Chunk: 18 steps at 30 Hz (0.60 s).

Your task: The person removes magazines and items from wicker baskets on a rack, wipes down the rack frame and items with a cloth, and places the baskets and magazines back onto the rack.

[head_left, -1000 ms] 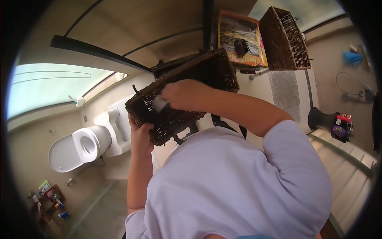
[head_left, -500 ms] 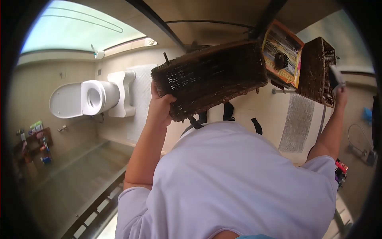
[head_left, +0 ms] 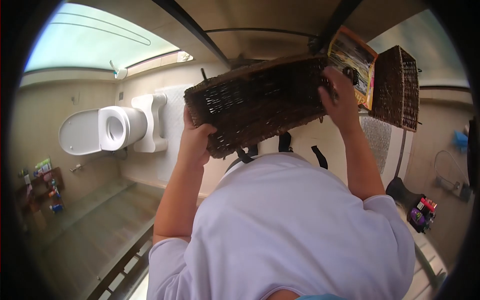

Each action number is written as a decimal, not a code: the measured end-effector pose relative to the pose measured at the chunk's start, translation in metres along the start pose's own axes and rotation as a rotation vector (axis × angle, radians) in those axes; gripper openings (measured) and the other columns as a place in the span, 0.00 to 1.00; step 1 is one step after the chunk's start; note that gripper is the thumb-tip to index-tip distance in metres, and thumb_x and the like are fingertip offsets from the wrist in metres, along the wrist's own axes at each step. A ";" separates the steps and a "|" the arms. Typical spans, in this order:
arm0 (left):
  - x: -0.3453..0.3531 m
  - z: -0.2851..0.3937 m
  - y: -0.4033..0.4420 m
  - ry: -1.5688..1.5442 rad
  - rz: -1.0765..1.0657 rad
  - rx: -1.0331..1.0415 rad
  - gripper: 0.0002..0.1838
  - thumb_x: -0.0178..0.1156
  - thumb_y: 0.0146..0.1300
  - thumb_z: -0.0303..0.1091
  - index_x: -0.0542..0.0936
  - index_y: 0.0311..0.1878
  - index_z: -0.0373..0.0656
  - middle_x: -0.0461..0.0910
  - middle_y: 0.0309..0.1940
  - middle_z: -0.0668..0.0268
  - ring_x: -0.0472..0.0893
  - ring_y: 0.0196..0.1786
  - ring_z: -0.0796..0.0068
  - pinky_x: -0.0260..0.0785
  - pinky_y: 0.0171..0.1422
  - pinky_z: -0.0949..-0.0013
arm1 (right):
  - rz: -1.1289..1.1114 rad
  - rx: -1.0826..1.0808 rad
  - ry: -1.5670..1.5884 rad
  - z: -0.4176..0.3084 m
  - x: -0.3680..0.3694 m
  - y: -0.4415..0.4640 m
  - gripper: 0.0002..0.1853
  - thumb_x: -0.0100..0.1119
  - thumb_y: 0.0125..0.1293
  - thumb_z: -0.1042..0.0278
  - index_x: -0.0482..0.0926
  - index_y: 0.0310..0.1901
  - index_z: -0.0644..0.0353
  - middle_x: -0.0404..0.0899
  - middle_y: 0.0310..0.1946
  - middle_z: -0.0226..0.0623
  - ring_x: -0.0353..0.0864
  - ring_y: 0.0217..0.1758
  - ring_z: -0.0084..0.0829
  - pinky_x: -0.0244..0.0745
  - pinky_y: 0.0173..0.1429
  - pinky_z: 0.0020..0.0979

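Note:
A dark brown wicker basket [head_left: 265, 102] is held tilted in front of my body, its inside facing me. My left hand [head_left: 195, 140] grips its left end, with the thumb over the lower rim. At the basket's right end is my right hand [head_left: 341, 100], its thumb and fingers apart around the edge; whether it grips firmly is hard to tell. Just beyond it lies a colourful magazine or packet [head_left: 367, 62] with a dark object [head_left: 354, 76] on it. A second wicker basket [head_left: 395, 87] stands to the right of that.
To the left are a toilet [head_left: 117, 128], a white footstool [head_left: 152, 122] and a pale mat. Glass panels with dark bars stand beyond the basket. A grey mat [head_left: 376, 142] lies at right, near a dark stand with bottles [head_left: 421, 215]. A shelf holds toiletries at far left.
My right hand has come back from the second basket, without the pale item it held there, to the held basket's right end. My left hand has stayed on the held basket.

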State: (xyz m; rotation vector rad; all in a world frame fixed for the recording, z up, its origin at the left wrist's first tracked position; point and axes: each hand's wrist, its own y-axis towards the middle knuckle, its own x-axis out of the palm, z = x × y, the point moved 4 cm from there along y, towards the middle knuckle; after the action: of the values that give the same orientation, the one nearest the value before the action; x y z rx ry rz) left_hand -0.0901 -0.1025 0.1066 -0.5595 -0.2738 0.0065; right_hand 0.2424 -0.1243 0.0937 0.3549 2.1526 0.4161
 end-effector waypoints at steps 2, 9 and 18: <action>-0.008 0.015 -0.007 0.019 -0.018 0.036 0.43 0.45 0.39 0.11 0.54 0.64 0.50 0.66 0.52 0.58 0.69 0.54 0.60 0.69 0.54 0.63 | 0.100 0.362 0.309 0.026 0.006 -0.005 0.24 0.58 0.57 0.60 0.68 0.55 0.58 0.72 0.51 0.38 0.69 0.55 0.30 0.62 0.58 0.33; 0.012 0.089 -0.032 0.161 -0.266 -0.104 0.40 0.43 0.38 0.11 0.57 0.63 0.41 0.67 0.54 0.55 0.70 0.56 0.59 0.66 0.59 0.64 | -0.174 1.042 1.480 0.026 -0.005 -0.074 0.36 0.39 0.61 0.33 0.62 0.61 0.55 0.67 0.58 0.39 0.67 0.59 0.36 0.60 0.62 0.39; 0.166 0.094 -0.050 0.299 -0.797 0.130 0.42 0.45 0.41 0.12 0.52 0.66 0.41 0.66 0.56 0.53 0.70 0.56 0.62 0.66 0.56 0.65 | 0.184 0.811 1.492 0.019 -0.161 -0.122 0.36 0.40 0.61 0.34 0.62 0.61 0.55 0.66 0.58 0.39 0.66 0.59 0.37 0.60 0.62 0.39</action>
State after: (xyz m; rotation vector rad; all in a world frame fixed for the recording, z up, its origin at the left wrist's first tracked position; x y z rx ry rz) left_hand 0.0425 -0.0819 0.2517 -0.2867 -0.1872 -0.8187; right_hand 0.3367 -0.2960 0.1489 0.8728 3.7349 -0.2869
